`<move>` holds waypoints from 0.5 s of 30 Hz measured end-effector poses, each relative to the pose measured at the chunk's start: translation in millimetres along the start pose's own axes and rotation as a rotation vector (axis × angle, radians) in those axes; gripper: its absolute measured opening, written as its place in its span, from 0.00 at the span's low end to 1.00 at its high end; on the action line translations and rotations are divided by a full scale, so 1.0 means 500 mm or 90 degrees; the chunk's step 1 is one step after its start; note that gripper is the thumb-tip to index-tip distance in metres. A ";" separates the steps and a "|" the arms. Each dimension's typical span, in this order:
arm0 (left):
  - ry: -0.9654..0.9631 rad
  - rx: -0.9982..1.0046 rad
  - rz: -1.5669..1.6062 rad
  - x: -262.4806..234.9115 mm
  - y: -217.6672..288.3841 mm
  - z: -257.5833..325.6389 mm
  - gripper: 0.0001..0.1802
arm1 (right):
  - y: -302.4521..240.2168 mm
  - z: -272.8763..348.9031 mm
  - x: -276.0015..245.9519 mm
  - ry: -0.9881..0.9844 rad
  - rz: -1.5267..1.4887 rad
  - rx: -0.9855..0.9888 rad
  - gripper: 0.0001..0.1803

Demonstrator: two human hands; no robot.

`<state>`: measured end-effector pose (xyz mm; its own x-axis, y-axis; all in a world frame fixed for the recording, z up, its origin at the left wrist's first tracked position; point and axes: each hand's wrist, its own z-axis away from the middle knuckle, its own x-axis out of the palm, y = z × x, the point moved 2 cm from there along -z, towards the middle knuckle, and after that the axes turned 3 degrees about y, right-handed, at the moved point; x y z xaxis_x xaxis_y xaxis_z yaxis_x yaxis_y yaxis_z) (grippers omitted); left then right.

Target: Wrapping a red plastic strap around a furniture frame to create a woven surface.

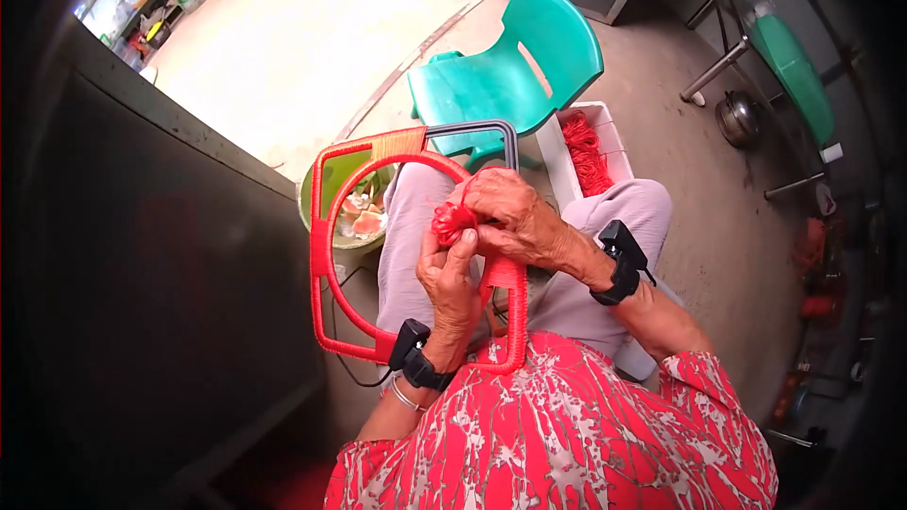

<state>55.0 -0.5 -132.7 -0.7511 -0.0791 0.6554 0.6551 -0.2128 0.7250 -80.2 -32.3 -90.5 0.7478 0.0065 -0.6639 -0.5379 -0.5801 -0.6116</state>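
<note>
A rectangular frame (326,227) rests upright on my lap, most of it wrapped in red cord, its far right corner still bare grey. My left hand (452,288) pinches a bundle of red cord (452,219) between thumb and fingers. My right hand (515,217) closes over the same bundle from above, next to the frame's curved inner bar. A black band sits on each wrist.
A teal plastic chair (510,76) stands in front of my knees. A white tray with red cord (586,151) lies to its right, a green bucket (340,179) with scraps to its left. A dark wall runs along my left; a metal stool and pot stand at right.
</note>
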 end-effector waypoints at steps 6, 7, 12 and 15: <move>0.103 -0.003 -0.029 -0.018 -0.014 0.001 0.08 | -0.001 -0.001 -0.041 0.199 -0.256 0.237 0.14; 0.094 -0.017 -0.018 -0.022 -0.018 0.000 0.08 | -0.009 0.000 -0.057 0.211 -0.243 0.249 0.12; 0.096 -0.085 -0.095 -0.022 -0.025 -0.006 0.09 | -0.035 0.020 -0.128 0.192 -0.021 0.271 0.14; 0.053 -0.157 -0.116 -0.010 -0.018 -0.013 0.13 | -0.043 0.033 -0.181 0.062 0.019 0.283 0.16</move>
<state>52.4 -4.7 -144.0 -0.8651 -0.0955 0.4924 0.4771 -0.4595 0.7492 -142.7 -7.2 -24.2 0.7512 -0.0944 -0.6533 -0.6586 -0.1720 -0.7326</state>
